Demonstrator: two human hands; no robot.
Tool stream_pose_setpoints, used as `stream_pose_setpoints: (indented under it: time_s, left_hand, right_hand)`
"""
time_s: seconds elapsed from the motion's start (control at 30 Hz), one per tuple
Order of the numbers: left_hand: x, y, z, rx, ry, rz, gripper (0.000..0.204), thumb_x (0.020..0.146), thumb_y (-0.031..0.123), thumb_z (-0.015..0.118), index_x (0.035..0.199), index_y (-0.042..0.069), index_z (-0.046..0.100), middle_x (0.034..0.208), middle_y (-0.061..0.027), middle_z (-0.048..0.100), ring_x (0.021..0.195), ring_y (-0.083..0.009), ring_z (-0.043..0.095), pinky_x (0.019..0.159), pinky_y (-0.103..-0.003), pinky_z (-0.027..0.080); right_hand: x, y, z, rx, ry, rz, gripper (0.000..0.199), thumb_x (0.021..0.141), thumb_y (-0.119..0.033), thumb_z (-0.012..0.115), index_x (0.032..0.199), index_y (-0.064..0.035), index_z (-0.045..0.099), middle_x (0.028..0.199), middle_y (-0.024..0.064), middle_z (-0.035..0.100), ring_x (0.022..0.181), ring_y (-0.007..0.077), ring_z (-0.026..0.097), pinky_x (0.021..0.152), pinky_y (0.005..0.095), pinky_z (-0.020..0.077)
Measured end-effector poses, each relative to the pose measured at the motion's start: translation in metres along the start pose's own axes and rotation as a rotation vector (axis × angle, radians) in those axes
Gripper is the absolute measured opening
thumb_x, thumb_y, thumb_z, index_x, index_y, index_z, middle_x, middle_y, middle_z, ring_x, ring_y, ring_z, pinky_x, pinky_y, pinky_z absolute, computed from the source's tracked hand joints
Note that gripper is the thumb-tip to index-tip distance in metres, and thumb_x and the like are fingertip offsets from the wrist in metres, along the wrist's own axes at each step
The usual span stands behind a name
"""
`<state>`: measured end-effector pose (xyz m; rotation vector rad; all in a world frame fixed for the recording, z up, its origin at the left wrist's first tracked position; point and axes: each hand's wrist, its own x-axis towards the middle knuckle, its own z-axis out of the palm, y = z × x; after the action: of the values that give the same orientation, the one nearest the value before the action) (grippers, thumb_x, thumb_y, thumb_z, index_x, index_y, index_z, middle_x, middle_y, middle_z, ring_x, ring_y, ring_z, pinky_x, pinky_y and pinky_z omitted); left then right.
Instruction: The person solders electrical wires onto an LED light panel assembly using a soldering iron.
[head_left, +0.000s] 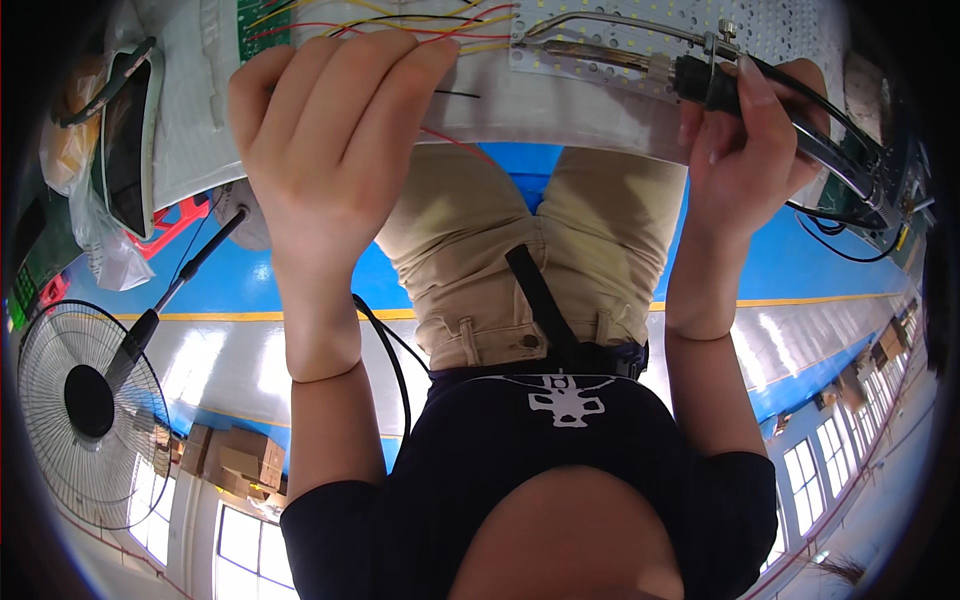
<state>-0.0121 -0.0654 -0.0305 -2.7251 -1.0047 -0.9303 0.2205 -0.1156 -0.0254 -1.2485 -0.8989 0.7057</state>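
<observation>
My right hand (745, 145) grips a soldering iron (708, 84) with a black handle and a bent metal feed tube (610, 18) clamped along it. The iron's tip points left, over the near left corner of a white board (790, 30) dotted with small yellowish LEDs. My left hand (325, 145) is closed, its fingers curled down and thumb side at the thin wires (485, 46) by that board's left edge. Red, yellow and black wires run from a green circuit board (262, 30), partly behind my left hand, to the white board. The pinched fingertips are mostly hidden.
A loose red wire (455, 140) hangs at the near edge of the pale worktop (560, 115). At the left lie a dark-screened device (128, 140) and a plastic bag (100, 235). A standing fan (90, 400) is low left. Black cables (850, 250) hang at the right.
</observation>
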Motion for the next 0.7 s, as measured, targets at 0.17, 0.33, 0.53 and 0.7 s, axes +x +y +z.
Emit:
stream_pose_setpoints:
  time_s: [0.17, 0.33, 0.53, 0.7]
  left_hand:
    - [-0.001, 0.000, 0.000, 0.012, -0.007, -0.005, 0.027, 0.070, -0.001, 0.066, 0.092, 0.013, 0.073, 0.085, 0.0014, 0.067, 0.073, -0.0137, 0.060, 0.077, -0.028, 0.039]
    - [0.001, 0.002, -0.002, 0.016, -0.032, -0.012, 0.027, 0.070, -0.001, 0.066, 0.092, 0.012, 0.073, 0.085, 0.0014, 0.067, 0.073, -0.0138, 0.061, 0.077, -0.028, 0.039]
    - [-0.003, -0.003, 0.005, 0.024, 0.040, 0.035, 0.027, 0.064, 0.012, 0.067, 0.091, 0.013, 0.068, 0.089, 0.0034, 0.063, 0.079, -0.0138, 0.061, 0.078, -0.031, 0.040]
    - [0.000, 0.001, -0.001, 0.012, -0.024, -0.003, 0.027, 0.070, -0.001, 0.067, 0.092, 0.012, 0.073, 0.086, 0.0013, 0.067, 0.074, -0.0142, 0.061, 0.077, -0.029, 0.040]
  right_hand:
    - [-0.002, -0.004, 0.003, -0.039, 0.023, 0.007, 0.014, 0.084, -0.003, 0.056, 0.073, -0.0039, 0.047, 0.046, 0.0020, 0.035, 0.035, 0.0088, 0.034, 0.036, 0.0279, 0.0369]
    - [0.000, -0.004, 0.002, -0.026, 0.059, 0.031, 0.016, 0.084, -0.004, 0.055, 0.072, -0.0054, 0.045, 0.046, 0.0016, 0.035, 0.034, 0.0087, 0.032, 0.035, 0.0282, 0.0359]
    - [0.000, -0.008, 0.006, -0.020, 0.060, 0.052, 0.019, 0.085, -0.004, 0.054, 0.070, -0.0071, 0.042, 0.045, 0.0007, 0.034, 0.034, 0.0084, 0.030, 0.035, 0.0282, 0.0348]
    - [0.001, -0.007, 0.006, -0.008, 0.059, 0.059, 0.020, 0.085, -0.004, 0.054, 0.069, -0.0079, 0.041, 0.044, 0.0002, 0.032, 0.033, 0.0083, 0.029, 0.035, 0.0279, 0.0339]
